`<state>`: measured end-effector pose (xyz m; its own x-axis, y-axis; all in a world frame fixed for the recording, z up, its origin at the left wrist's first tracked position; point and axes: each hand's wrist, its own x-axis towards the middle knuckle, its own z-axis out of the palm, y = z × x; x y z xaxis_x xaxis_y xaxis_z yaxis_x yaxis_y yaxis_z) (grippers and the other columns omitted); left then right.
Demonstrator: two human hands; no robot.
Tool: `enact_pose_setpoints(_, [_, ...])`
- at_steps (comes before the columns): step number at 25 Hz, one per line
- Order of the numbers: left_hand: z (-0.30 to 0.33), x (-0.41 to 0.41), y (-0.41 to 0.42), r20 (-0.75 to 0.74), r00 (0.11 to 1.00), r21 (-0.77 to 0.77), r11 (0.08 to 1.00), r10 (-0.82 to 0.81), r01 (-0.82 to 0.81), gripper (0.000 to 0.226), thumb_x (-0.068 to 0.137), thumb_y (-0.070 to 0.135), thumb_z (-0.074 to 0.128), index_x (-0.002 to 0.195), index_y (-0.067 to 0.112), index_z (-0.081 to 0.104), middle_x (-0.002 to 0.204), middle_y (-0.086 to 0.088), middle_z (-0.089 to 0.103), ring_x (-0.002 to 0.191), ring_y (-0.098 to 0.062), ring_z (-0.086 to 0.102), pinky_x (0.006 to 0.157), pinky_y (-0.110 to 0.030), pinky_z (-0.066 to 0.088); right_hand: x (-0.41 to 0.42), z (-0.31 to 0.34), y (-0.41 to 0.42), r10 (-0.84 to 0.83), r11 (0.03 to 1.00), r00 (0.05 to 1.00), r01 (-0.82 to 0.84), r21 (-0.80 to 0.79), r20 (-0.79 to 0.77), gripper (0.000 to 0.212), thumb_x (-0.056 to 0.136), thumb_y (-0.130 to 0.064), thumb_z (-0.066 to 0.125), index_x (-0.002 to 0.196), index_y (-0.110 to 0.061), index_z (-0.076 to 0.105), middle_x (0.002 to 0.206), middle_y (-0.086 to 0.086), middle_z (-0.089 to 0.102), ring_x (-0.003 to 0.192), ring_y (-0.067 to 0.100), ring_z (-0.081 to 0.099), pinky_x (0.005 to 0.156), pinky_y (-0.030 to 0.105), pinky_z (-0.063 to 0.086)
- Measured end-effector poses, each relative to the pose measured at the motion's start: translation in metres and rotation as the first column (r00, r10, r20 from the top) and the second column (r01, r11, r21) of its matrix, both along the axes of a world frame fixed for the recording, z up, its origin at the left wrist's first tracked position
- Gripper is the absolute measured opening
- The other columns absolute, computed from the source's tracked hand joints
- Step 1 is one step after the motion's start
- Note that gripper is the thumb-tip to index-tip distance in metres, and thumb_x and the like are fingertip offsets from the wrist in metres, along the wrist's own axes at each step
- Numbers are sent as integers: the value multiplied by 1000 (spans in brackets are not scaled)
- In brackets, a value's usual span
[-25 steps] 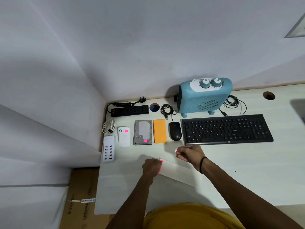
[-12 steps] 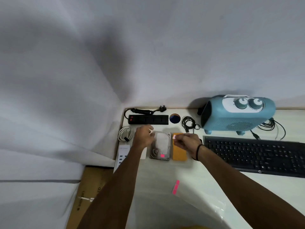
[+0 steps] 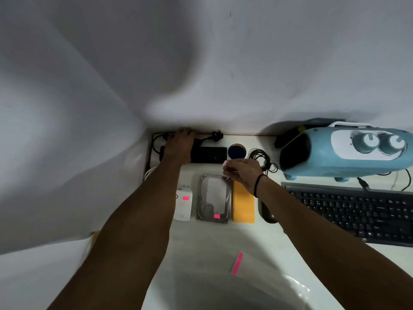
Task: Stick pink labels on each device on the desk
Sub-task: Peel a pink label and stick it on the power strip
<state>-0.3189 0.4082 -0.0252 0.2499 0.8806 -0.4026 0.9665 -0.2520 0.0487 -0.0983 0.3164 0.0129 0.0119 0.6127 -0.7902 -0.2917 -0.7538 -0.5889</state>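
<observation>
Since half a second ago the left hand (image 3: 181, 145) has reached far, palm flat on the power strip (image 3: 207, 154). Right hand (image 3: 242, 173) pinches a label (image 3: 225, 162) beside it: flimsy, sticky; hold by one edge.

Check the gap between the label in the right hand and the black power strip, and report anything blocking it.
Nothing visible blocks it. The right hand holds the label just beside the bare right end of the power strip. The left hand covers only the strip's left end.

The left hand (image 3: 178, 145) hides the power strip's (image 3: 209, 154) left end
</observation>
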Motion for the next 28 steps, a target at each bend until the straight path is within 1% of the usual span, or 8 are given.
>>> enact_pose_setpoints(5, [-12, 12, -1, -157, 987, -58, 998, -42, 33, 113, 54, 19, 93, 150, 25, 34, 149, -12, 37, 142, -35, 35, 112, -65, 32, 2, -14, 1, -41, 999, 998, 40, -28, -46, 8, 86, 1, 68, 93, 4, 71, 86, 13, 73, 75, 20, 70, 75, 25, 61])
enact_pose_setpoints(10, [-9, 23, -3, -135, 991, -73, 997, 19, -29, 115, 62, 22, 91, 155, 24, 24, 152, -17, 32, 146, -39, 29, 115, -71, 23, 9, -8, -3, -39, 999, 998, 38, -8, -43, 5, 88, 3, 65, 88, 1, 70, 85, 15, 71, 76, 21, 70, 73, 23, 61])
enact_pose_setpoints(14, [27, 31, -6, 14, 999, -21, 999, 43, -43, 97, 59, 23, 85, 142, 23, 36, 137, -19, 46, 130, -40, 44, 103, -68, 38, 23, 17, -8, -53, 996, 997, 57, 67, -55, 8, 87, 3, 66, 94, 5, 70, 89, 18, 71, 77, 23, 70, 75, 23, 61])
enact_pose_setpoints(17, [75, 35, -18, 372, 919, -23, 991, 130, -131, 83, 54, 24, 80, 127, 29, 41, 118, -8, 59, 109, -32, 58, 82, -50, 55, 31, 47, -13, -88, 980, 992, 104, 170, -95, 9, 86, 1, 68, 92, 7, 70, 87, 19, 71, 77, 25, 70, 73, 23, 61])
enact_pose_setpoints(20, [132, 46, -47, 675, 646, -214, 933, 356, -290, 76, 63, 16, 75, 129, 38, 44, 106, -3, 65, 93, -26, 65, 69, -36, 55, 40, 84, -24, -103, 952, 992, 118, 283, -67, 9, 81, 4, 73, 90, 4, 72, 83, 14, 74, 74, 21, 72, 69, 20, 60])
enact_pose_setpoints(23, [169, 57, -92, 840, 154, -483, 847, 520, -224, 63, 71, 13, 64, 128, 36, 53, 109, -14, 68, 93, -28, 64, 78, -48, 53, 52, 122, -39, -73, 915, 995, 92, 393, -62, 22, 78, 4, 76, 97, -4, 71, 88, 15, 76, 83, 25, 71, 74, 24, 59])
enact_pose_setpoints(26, [183, 72, -146, 644, -345, -710, 702, 682, 62, 54, 78, 19, 48, 128, 28, 66, 111, -25, 63, 88, -33, 56, 80, -47, 48, 64, 161, -58, -14, 870, 998, 44, 491, -64, 22, 79, 3, 75, 99, -4, 70, 92, 18, 73, 86, 27, 70, 75, 22, 60])
enact_pose_setpoints(28, [188, 84, -185, 484, -482, -727, 642, 730, 243, 56, 83, 25, 36, 129, 19, 67, 111, -26, 61, 90, -34, 55, 82, -47, 46, 68, 189, -77, 47, 835, 998, -22, 550, -32, 18, 79, -1, 76, 97, -2, 72, 91, 23, 68, 84, 26, 68, 73, 20, 58])
